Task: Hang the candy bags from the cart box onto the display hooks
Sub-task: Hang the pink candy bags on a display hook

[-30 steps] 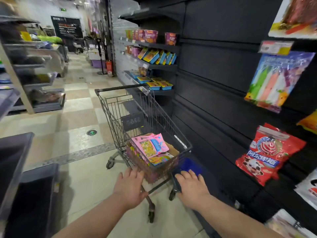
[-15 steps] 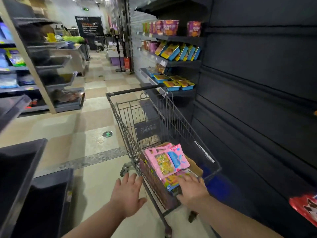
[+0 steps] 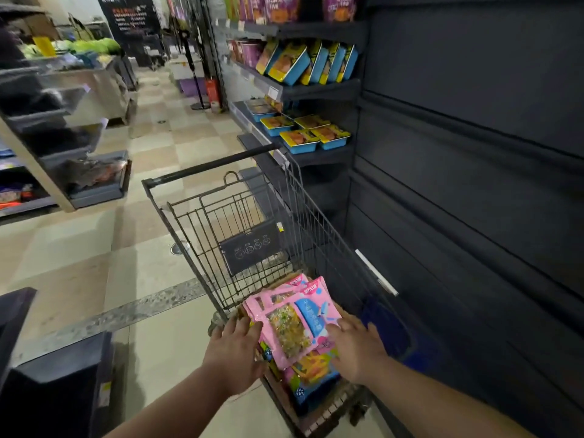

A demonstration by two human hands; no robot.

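A wire shopping cart (image 3: pixel 221 222) stands beside the dark display wall (image 3: pixel 474 184). Inside it a cardboard box (image 3: pixel 319 422) holds a stack of pink and blue candy bags (image 3: pixel 294 324), with more colourful bags (image 3: pixel 311 373) underneath. My left hand (image 3: pixel 235 352) reaches over the cart's near left edge, fingers straight, touching the left side of the top pink bag. My right hand (image 3: pixel 355 346) lies with fingers spread on the bag's right side. No display hooks show in this view.
Shelves with blue and yellow food trays (image 3: pixel 303 131) stand just beyond the cart on the right. Low dark bins (image 3: pixel 53 380) sit at my left. The tiled aisle (image 3: pixel 126 248) runs ahead, with more shelving (image 3: pixel 63 137) on its left.
The view turned left and closed in on the cart; the hanging bags on the wall left the frame. Both hands moved forward over the cart onto the top pink bag.
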